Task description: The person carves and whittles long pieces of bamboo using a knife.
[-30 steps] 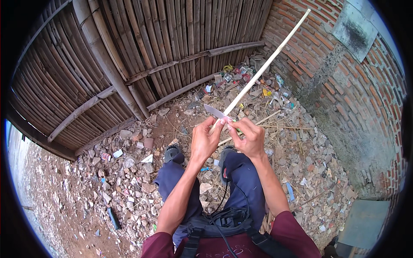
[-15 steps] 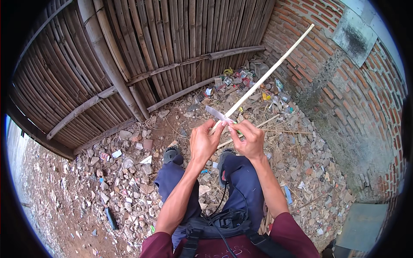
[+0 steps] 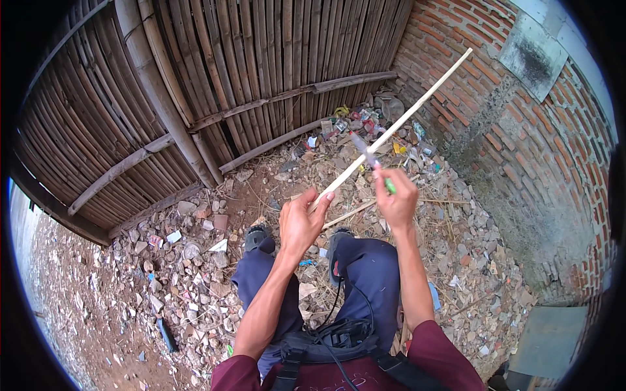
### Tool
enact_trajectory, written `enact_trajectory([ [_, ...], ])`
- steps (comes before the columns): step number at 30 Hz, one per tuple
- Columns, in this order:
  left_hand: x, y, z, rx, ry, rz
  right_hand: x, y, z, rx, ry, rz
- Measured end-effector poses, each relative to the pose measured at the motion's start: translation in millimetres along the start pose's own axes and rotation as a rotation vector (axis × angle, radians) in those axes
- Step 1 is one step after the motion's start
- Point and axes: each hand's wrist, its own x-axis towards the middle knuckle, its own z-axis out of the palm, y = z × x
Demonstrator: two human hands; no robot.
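A long pale stick, likely split wood or bamboo (image 3: 417, 104), slants up and away to the right. Its near end is gripped between the thumb and fingers of my left hand (image 3: 301, 220). My right hand (image 3: 398, 201) is closed round the green handle of a knife (image 3: 365, 151). The blade lies across the stick, some way beyond my left hand, and looks slightly blurred; whether it touches the wood I cannot tell.
A bamboo fence (image 3: 261, 58) stands ahead and to the left; a brick wall (image 3: 521, 150) rises on the right. Rubble (image 3: 195, 254) covers the ground, with litter (image 3: 365, 120) heaped in the corner. Another thin stick (image 3: 352, 213) lies between my feet and the wall.
My right hand has moved the knife up and away along the stick, apart from my left hand. The stick's far tip has dipped slightly. My left hand keeps its hold.
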Motion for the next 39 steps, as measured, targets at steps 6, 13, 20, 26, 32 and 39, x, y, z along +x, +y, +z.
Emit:
enact_trajectory([
  [6, 5, -5, -21, 0.076, 0.02, -0.046, 29, 69, -63, 0.063, 0.167, 0.169],
  [13, 3, -21, 4, -0.346, -0.218, -0.063, -4, -24, -39, 0.262, 0.043, 0.049],
  [20, 0, -3, -4, -0.902, -0.599, -0.277, -13, -46, -23, 0.323, -0.066, -0.099],
  [26, -4, 7, -7, -0.578, -0.591, -0.124, -13, -47, -18, 0.287, -0.119, -0.193],
  [32, -7, 0, 4, -0.366, -0.444, 0.015, -11, -48, -16, 0.301, -0.127, -0.21],
  [39, -8, -2, 0, -0.557, -0.48, -0.034, -8, -51, -18, 0.333, -0.126, -0.187],
])
